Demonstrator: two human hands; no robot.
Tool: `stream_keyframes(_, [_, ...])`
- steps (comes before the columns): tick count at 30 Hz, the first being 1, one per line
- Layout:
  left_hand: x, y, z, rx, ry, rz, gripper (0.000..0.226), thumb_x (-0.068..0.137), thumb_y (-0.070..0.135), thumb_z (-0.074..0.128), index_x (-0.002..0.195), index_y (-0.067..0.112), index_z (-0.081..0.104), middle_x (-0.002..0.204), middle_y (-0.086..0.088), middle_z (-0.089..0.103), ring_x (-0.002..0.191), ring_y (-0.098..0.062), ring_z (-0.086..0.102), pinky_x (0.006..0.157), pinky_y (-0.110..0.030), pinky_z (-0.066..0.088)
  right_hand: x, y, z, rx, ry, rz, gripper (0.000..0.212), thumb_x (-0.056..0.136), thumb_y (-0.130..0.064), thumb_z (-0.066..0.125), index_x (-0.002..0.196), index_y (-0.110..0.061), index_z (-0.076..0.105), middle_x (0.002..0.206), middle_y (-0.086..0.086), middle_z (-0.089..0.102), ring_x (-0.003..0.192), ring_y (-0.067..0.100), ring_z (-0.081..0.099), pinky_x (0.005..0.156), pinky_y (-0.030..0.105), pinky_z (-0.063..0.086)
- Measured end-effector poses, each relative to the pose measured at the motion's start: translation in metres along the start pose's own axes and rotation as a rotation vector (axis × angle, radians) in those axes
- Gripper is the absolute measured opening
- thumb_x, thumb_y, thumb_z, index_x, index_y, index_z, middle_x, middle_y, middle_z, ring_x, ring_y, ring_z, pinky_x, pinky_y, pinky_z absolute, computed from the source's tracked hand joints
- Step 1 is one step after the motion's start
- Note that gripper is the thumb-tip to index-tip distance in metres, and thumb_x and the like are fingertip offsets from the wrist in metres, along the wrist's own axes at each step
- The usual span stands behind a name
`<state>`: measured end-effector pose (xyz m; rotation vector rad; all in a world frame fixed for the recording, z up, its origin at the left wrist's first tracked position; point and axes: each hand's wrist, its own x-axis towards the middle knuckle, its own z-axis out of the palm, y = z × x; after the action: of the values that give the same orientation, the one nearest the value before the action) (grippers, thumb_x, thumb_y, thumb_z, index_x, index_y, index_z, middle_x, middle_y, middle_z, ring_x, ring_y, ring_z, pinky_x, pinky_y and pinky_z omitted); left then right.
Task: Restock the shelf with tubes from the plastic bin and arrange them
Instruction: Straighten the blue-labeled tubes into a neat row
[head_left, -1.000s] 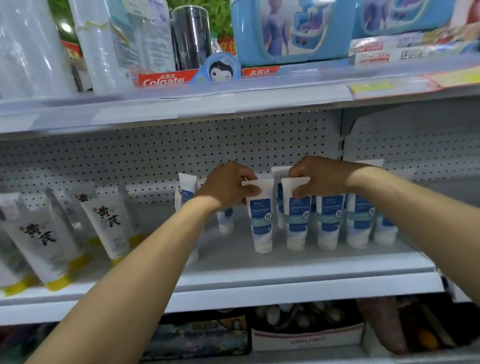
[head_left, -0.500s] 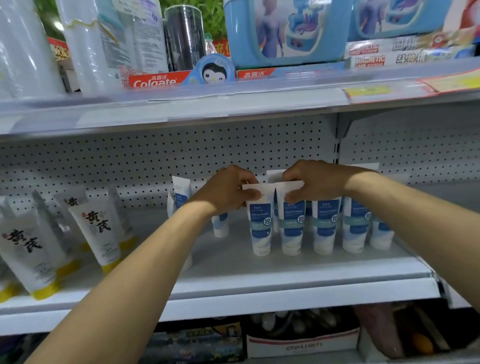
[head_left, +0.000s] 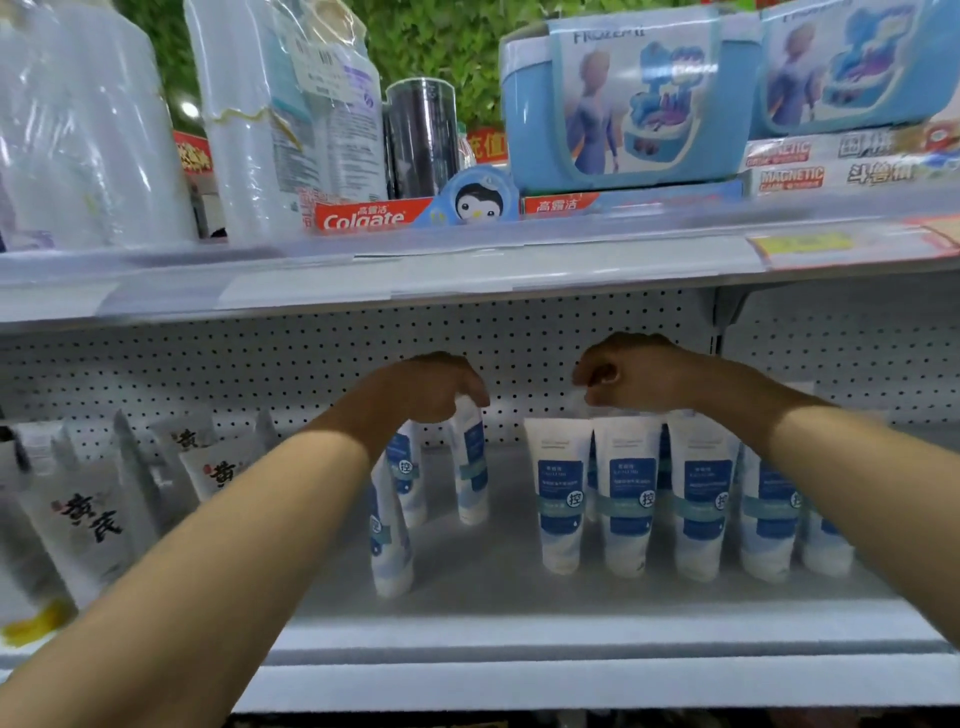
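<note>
While both forearms reach in from the bottom corners, the white shelf (head_left: 571, 639) lip lies nearest at 6 o'clock. A lone blue-and-white tube (head_left: 389, 540) stands cap-down just behind it, leaning. Toward 3 o'clock, a row of tubes (head_left: 628, 499) stands upright, side by side. The left hand (head_left: 431, 389) curls downward over the top of a back tube (head_left: 470, 467) at centre; whether it truly grips it I cannot tell. The right hand (head_left: 631, 376) is loosely closed just above the row, holding nothing visible. At 9 o'clock lean yellow-capped tubes (head_left: 88, 525). Farthest, at 12 o'clock, a Colgate box (head_left: 363, 218) sits on the upper shelf.
</note>
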<state>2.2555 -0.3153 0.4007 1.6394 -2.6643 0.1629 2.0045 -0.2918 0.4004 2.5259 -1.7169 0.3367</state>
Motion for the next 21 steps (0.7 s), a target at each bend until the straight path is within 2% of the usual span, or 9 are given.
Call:
stream_keyframes(2, [0.007, -0.008, 0.002, -0.053, -0.006, -0.006, 0.042, 0.095, -0.001, 0.043, 0.118, 0.026, 0.066, 0.129, 0.001, 0.057, 0.116, -0.021, 0.054, 0.099, -0.03, 0.044, 0.004, -0.005, 0.0, -0.04, -0.062, 0.01, 0.039, 0.093, -0.04, 0.057, 0.129, -0.025, 0.057, 0.132, -0.004, 0.05, 0.116, 0.015, 0.051, 0.105, 0.033, 0.038])
stream_keyframes(5, [0.012, -0.005, 0.0, -0.335, -0.016, -0.106, 0.028, 0.094, 0.01, 0.049, 0.1, 0.018, 0.075, 0.101, 0.002, 0.069, 0.091, -0.02, 0.066, 0.085, -0.031, 0.053, 0.008, -0.007, 0.0, -0.056, -0.101, 0.012, 0.043, 0.092, -0.041, 0.058, 0.131, -0.021, 0.055, 0.132, -0.004, 0.048, 0.115, 0.016, 0.051, 0.1, 0.029, 0.039])
stream_keyframes(7, [0.013, 0.002, -0.002, -0.412, -0.03, -0.174, 0.021, 0.09, 0.022, 0.058, 0.099, 0.011, 0.074, 0.098, -0.006, 0.073, 0.085, -0.021, 0.069, 0.076, -0.03, 0.053, 0.011, -0.007, 0.001, -0.074, -0.113, 0.005, 0.042, 0.092, -0.037, 0.059, 0.131, -0.02, 0.055, 0.132, -0.003, 0.048, 0.116, 0.017, 0.05, 0.1, 0.03, 0.04])
stream_keyframes(9, [0.012, 0.006, 0.0, -0.37, -0.022, -0.162, 0.031, 0.087, 0.032, 0.063, 0.099, 0.005, 0.071, 0.097, -0.011, 0.071, 0.083, -0.022, 0.068, 0.07, -0.03, 0.055, 0.014, -0.005, 0.003, -0.072, -0.132, 0.002, 0.039, 0.091, -0.03, 0.06, 0.128, -0.017, 0.057, 0.128, -0.002, 0.05, 0.113, 0.018, 0.052, 0.099, 0.033, 0.044])
stream_keyframes(11, [0.012, 0.008, 0.005, -0.296, 0.016, -0.07, 0.027, 0.085, 0.023, 0.07, 0.104, 0.004, 0.068, 0.105, -0.011, 0.063, 0.081, -0.023, 0.065, 0.064, -0.028, 0.057, 0.018, -0.003, 0.005, -0.061, -0.138, -0.008, 0.029, 0.089, -0.026, 0.063, 0.116, -0.013, 0.064, 0.114, 0.001, 0.057, 0.103, 0.019, 0.057, 0.091, 0.035, 0.05])
stream_keyframes(13, [0.012, 0.012, 0.007, -0.332, 0.069, -0.018, 0.031, 0.081, 0.004, 0.071, 0.111, 0.01, 0.062, 0.107, -0.009, 0.055, 0.079, -0.025, 0.063, 0.064, -0.033, 0.058, 0.022, 0.002, 0.008, -0.028, -0.125, -0.034, 0.01, 0.086, -0.023, 0.067, 0.084, -0.013, 0.068, 0.088, -0.001, 0.059, 0.081, 0.015, 0.057, 0.073, 0.029, 0.048])
stream_keyframes(15, [0.017, 0.017, 0.006, -0.465, 0.097, -0.027, 0.045, 0.077, -0.003, 0.073, 0.115, 0.015, 0.058, 0.099, -0.015, 0.061, 0.07, -0.025, 0.063, 0.067, -0.04, 0.058, 0.023, 0.005, 0.007, 0.02, -0.125, -0.053, 0.025, 0.083, -0.022, 0.07, 0.062, -0.024, 0.058, 0.068, -0.007, 0.05, 0.064, 0.01, 0.048, 0.062, 0.026, 0.039])
stream_keyframes(19, [0.026, 0.031, 0.007, -0.691, 0.131, -0.026, 0.043, 0.076, -0.005, 0.075, 0.114, 0.011, 0.063, 0.095, -0.014, 0.062, 0.071, -0.028, 0.066, 0.07, -0.035, 0.06, 0.024, 0.007, 0.006, 0.053, -0.12, -0.074, 0.015, 0.081, -0.022, 0.072, 0.071, -0.011, 0.069, 0.063, -0.007, 0.052, 0.06, 0.01, 0.047, 0.059, 0.025, 0.039])
stream_keyframes(21, [0.031, 0.037, 0.011, -0.733, 0.142, -0.012, 0.034, 0.078, -0.006, 0.073, 0.11, 0.002, 0.066, 0.101, -0.019, 0.067, 0.081, -0.033, 0.069, 0.074, -0.037, 0.06, 0.025, 0.007, 0.007, 0.056, -0.12, -0.075, 0.014, 0.082, -0.023, 0.072, 0.07, -0.018, 0.066, 0.066, -0.011, 0.053, 0.061, 0.007, 0.047, 0.059, 0.024, 0.039])
